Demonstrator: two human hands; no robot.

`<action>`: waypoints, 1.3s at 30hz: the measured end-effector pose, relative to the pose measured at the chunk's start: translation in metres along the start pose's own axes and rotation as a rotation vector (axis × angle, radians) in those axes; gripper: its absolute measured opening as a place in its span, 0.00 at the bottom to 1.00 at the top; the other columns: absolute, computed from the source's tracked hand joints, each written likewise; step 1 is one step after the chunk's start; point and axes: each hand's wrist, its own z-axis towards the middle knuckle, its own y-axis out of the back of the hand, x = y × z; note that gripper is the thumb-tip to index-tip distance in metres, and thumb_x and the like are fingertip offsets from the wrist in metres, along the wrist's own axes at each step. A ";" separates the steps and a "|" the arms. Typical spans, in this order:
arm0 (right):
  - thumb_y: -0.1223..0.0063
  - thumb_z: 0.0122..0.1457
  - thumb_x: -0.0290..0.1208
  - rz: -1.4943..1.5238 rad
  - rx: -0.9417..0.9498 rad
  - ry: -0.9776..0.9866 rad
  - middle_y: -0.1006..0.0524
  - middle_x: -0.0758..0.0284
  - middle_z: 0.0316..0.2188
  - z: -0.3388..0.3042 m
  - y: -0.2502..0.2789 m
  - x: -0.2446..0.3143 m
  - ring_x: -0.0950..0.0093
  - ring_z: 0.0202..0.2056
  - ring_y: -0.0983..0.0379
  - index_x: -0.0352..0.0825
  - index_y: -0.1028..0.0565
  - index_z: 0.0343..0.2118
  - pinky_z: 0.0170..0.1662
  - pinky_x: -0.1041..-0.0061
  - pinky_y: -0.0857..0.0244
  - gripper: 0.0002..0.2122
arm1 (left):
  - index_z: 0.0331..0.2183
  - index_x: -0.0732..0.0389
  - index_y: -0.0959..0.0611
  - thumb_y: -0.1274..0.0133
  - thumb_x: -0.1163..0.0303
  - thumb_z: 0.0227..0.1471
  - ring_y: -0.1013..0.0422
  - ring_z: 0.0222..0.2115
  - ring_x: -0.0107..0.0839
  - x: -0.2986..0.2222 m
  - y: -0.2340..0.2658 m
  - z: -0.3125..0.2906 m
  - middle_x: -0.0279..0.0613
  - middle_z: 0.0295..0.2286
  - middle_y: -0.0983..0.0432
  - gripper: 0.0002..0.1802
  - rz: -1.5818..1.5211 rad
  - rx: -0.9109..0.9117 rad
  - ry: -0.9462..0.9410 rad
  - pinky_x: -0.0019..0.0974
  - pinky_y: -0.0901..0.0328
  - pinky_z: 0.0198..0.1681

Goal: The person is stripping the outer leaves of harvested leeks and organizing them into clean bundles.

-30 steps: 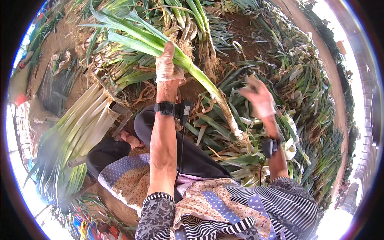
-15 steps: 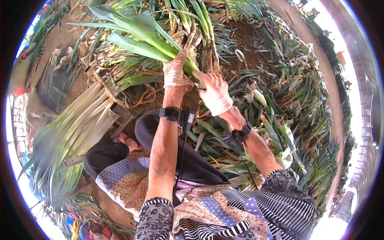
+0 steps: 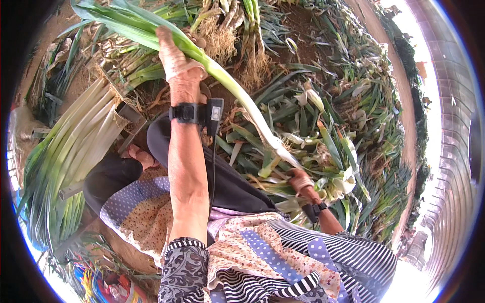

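Note:
A long leek [image 3: 242, 98] stretches across the middle, green leaves at the upper left and white shank at the lower right. My left hand [image 3: 176, 55], in a pale glove, is closed around its green part, the thumb lying along the leaves. Down by the white end is my right hand [image 3: 300, 181], also gloved, its fingers curled. What they pinch there is hidden, and I cannot tell whether they touch the leek's tip. A loose pale-green leaf piece [image 3: 269, 166] lies beside the shank. Untrimmed leeks with shaggy roots [image 3: 220, 43] lie just beyond my left hand.
At the left, a bundle of pale leeks [image 3: 76, 134] rests on a metal frame [image 3: 130, 112]. Stripped leaves [image 3: 283, 96] pile up on the right. Colourful strings [image 3: 91, 283] lie at the lower left. A ribbed, translucent wall [image 3: 447, 151] curves along the far right.
My hands have moved apart: the left up and leftward with the leek, the right down and rightward to its white end. The white shank is now exposed between them.

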 end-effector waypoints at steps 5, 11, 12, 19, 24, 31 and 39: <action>0.45 0.44 0.27 0.171 0.001 -0.330 0.22 0.66 0.29 -0.040 0.018 -0.133 0.73 0.29 0.27 0.35 0.22 0.34 0.36 0.75 0.32 0.11 | 0.26 0.58 0.26 0.46 0.32 0.33 0.45 0.17 0.25 -0.003 -0.009 0.007 0.33 0.16 0.40 0.36 -0.362 0.213 0.162 0.25 0.47 0.15; 0.47 0.52 0.42 -0.061 -0.048 -0.200 0.24 0.59 0.37 -0.002 0.126 0.024 0.66 0.37 0.26 0.41 0.26 0.43 0.43 0.73 0.32 0.16 | 0.27 0.58 0.24 0.49 0.34 0.39 0.47 0.15 0.22 0.003 -0.010 -0.002 0.32 0.14 0.40 0.33 -0.428 0.594 0.317 0.23 0.49 0.12; 0.48 0.53 0.40 -0.018 -0.129 -0.230 0.24 0.60 0.38 0.006 0.143 0.074 0.65 0.37 0.26 0.40 0.26 0.42 0.44 0.72 0.33 0.15 | 0.27 0.57 0.23 0.49 0.34 0.40 0.47 0.14 0.22 0.001 -0.009 -0.003 0.31 0.14 0.41 0.33 -0.420 0.631 0.316 0.23 0.49 0.12; 0.44 0.44 0.25 -0.166 -0.891 0.846 0.28 0.66 0.41 0.070 0.141 0.255 0.70 0.37 0.29 0.43 0.22 0.29 0.34 0.76 0.29 0.08 | 0.25 0.56 0.26 0.52 0.32 0.41 0.48 0.13 0.22 0.008 -0.023 -0.019 0.31 0.13 0.40 0.33 -0.238 0.619 0.257 0.24 0.50 0.11; 0.39 0.43 0.44 0.284 -0.510 0.558 0.28 0.57 0.38 0.089 0.132 0.310 0.60 0.39 0.30 0.37 0.30 0.46 0.42 0.65 0.34 0.27 | 0.24 0.54 0.28 0.55 0.29 0.40 0.47 0.13 0.23 0.013 -0.026 -0.022 0.32 0.14 0.39 0.34 -0.093 0.391 0.193 0.26 0.50 0.13; 0.37 0.44 0.40 0.643 -0.293 0.159 0.23 0.62 0.34 0.104 0.087 0.274 0.72 0.36 0.26 0.35 0.30 0.47 0.41 0.75 0.34 0.26 | 0.41 0.58 0.30 0.45 0.32 0.35 0.32 0.23 0.32 0.019 -0.022 -0.007 0.37 0.25 0.30 0.42 0.252 0.225 0.114 0.38 0.32 0.27; 0.38 0.47 0.33 1.020 -0.205 0.126 0.26 0.73 0.29 0.091 0.108 0.274 0.88 0.29 0.34 0.30 0.27 0.42 0.33 0.86 0.38 0.19 | 0.36 0.65 0.24 0.42 0.73 0.45 0.30 0.25 0.29 0.025 -0.022 -0.012 0.37 0.28 0.27 0.14 0.383 0.281 0.100 0.31 0.34 0.27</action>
